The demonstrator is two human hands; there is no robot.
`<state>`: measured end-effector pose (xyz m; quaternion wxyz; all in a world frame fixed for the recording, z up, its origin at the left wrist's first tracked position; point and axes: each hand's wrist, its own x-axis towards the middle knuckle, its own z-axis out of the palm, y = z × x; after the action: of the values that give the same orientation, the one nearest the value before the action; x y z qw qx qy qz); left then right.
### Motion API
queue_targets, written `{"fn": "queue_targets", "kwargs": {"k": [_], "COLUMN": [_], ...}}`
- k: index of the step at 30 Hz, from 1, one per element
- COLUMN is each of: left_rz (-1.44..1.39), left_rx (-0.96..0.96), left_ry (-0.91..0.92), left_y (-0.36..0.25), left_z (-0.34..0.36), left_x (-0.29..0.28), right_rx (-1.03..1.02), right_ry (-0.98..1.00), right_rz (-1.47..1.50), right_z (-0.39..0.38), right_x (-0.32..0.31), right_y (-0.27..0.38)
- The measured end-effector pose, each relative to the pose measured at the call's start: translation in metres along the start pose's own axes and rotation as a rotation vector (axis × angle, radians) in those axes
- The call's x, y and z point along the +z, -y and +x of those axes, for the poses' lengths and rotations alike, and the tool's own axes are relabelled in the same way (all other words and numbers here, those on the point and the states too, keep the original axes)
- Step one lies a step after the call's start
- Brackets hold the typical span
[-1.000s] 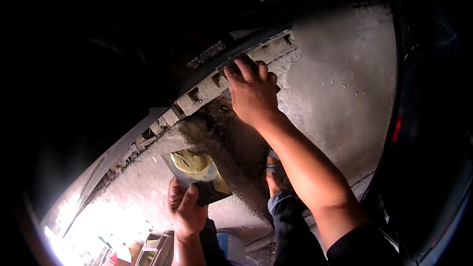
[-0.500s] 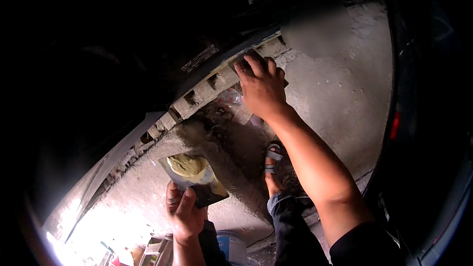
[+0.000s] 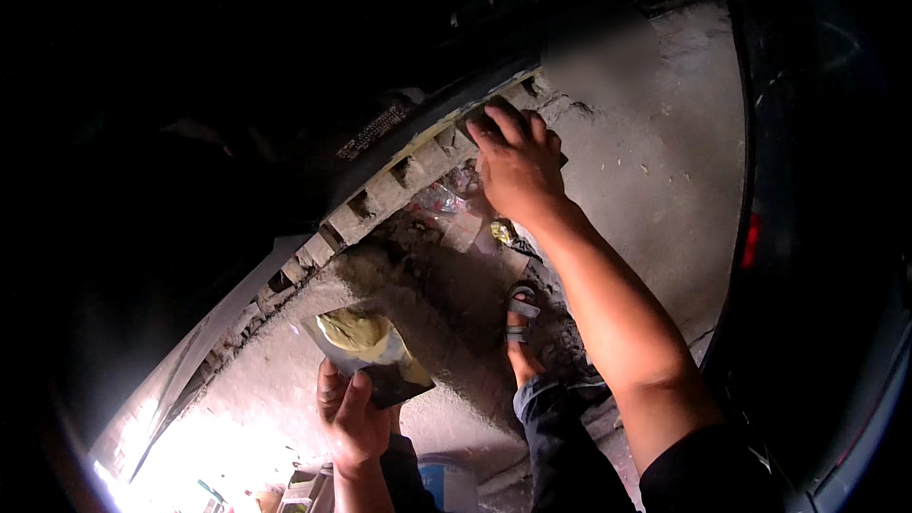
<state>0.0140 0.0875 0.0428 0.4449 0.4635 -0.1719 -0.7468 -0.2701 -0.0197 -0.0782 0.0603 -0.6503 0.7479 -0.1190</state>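
Observation:
My left hand [image 3: 353, 423] holds a dark flat plate [image 3: 391, 382] by its near edge, thumb on top. A mound of yellowish putty [image 3: 351, 331] sits on the plate's far side, with smears beside it. My right hand [image 3: 521, 171] reaches up to the edge of a dark car panel [image 3: 380, 154], its fingers closed over a thin dark spreader [image 3: 565, 161]. Most of the spreader is hidden under the hand. Along that panel edge runs a thin pale yellow strip [image 3: 429, 136]. I cannot tell whether the spreader touches the panel.
Below the panel lies a rough row of concrete blocks [image 3: 385, 188] with gaps. Litter and a gold wrapper [image 3: 501, 231] lie on the ground near my sandalled foot [image 3: 522, 312]. A bucket [image 3: 446, 483] stands low in the middle. Another dark vehicle body [image 3: 807, 228] rises at the right.
My right hand has shifted slightly right along the panel edge. The view has moved a little, and the gold wrapper now shows below my right hand. My left hand still holds the plate.

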Motion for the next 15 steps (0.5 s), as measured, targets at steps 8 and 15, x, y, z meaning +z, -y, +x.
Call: {"fn": "queue_targets", "kwargs": {"k": [8,15], "left_rz": [0.043,0.039], "left_rx": [0.011,0.014], "left_ry": [-0.04,-0.032], "left_y": [0.006,0.008], "left_z": [0.0,0.002], "left_x": [-0.004,0.001], "right_rx": [-0.016,-0.052], "right_ry": [-0.019,-0.127], "right_rz": [0.024,0.053], "right_z": [0.004,0.014], "right_x": [0.004,0.002], "right_y": [-0.019,-0.041]}}
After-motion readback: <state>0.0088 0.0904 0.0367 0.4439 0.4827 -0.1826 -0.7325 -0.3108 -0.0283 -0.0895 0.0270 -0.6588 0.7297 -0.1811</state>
